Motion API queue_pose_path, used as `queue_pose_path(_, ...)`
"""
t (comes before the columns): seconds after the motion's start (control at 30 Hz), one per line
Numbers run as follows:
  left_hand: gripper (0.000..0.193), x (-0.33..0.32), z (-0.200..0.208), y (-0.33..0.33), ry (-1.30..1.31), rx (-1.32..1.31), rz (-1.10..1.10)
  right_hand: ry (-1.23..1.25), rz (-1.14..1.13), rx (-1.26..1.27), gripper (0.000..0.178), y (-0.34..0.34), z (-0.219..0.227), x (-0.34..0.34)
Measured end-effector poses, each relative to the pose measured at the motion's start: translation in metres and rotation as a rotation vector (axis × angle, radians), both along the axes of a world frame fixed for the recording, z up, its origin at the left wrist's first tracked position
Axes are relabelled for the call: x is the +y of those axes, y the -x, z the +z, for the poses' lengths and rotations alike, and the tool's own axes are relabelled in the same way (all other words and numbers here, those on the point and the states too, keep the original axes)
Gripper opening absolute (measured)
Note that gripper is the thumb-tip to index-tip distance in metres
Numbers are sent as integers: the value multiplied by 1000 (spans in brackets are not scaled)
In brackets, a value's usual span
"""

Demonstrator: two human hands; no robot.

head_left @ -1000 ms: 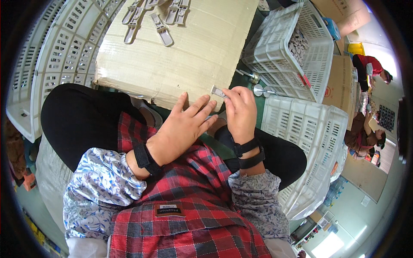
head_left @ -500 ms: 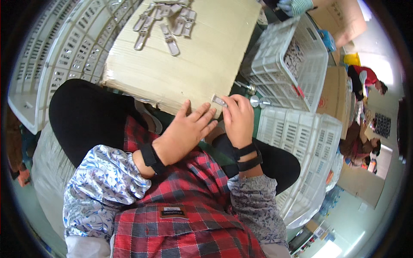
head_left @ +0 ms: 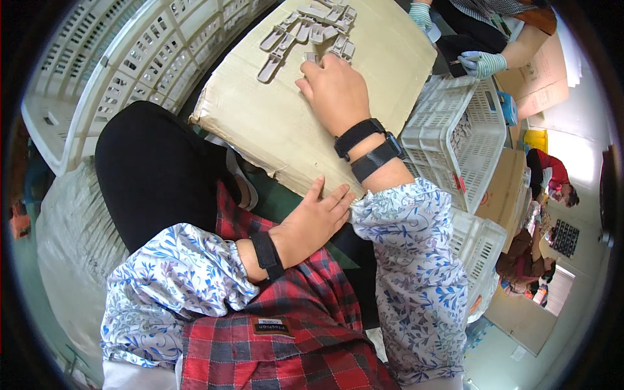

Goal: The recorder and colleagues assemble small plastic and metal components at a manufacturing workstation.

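Small beige plastic parts, long and clip-like [head_left: 276, 58], lie in a loose cluster on the far part of a cardboard box [head_left: 260, 123]. My right hand [head_left: 338, 94] reaches over the near side of that cluster, its fingers curled down around one beige plastic part [head_left: 312, 58]. Only the far end of this part shows; the hand covers the rest. My left hand [head_left: 315, 218] rests at the near edge of the box with its fingers spread and nothing in it.
White plastic crates stand at the left [head_left: 97, 97] and right [head_left: 448, 136]; the right one holds many small parts. Another crate [head_left: 478, 247] is nearer on the right. Across the box, a co-worker's gloved hand [head_left: 482, 64] is close by. More people sit farther right.
My right hand has moved from the near box edge, where it held a beige part, forward to the cluster. My left hand stays near the edge. The view has shifted.
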State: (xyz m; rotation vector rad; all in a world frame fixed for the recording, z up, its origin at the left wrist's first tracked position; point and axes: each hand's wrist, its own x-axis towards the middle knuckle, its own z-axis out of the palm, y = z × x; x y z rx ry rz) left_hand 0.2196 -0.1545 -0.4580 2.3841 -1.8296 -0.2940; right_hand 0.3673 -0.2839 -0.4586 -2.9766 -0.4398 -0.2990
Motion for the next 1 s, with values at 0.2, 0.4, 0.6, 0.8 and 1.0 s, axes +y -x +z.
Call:
queue_pose_path(0.2,46,2,-8,0,10,-48,11,-113,1,40,12,24,-17,4)
queue_pose_path(0.4,52,4,-5,1,35,-52,11,-563,-202,119,18,111,29,-63)
queue_pose_path(0.6,52,1,-6,1,-7,-81,-19,-585,-428,64,16,176,-1,-100)
queue_pose_path(0.8,53,-1,-6,0,-9,-76,-20,-544,-389,-10,17,176,-18,-92)
queue_pose_path(1.0,53,-1,-4,-1,-15,-47,-23,-474,-370,-20,18,173,-19,-90)
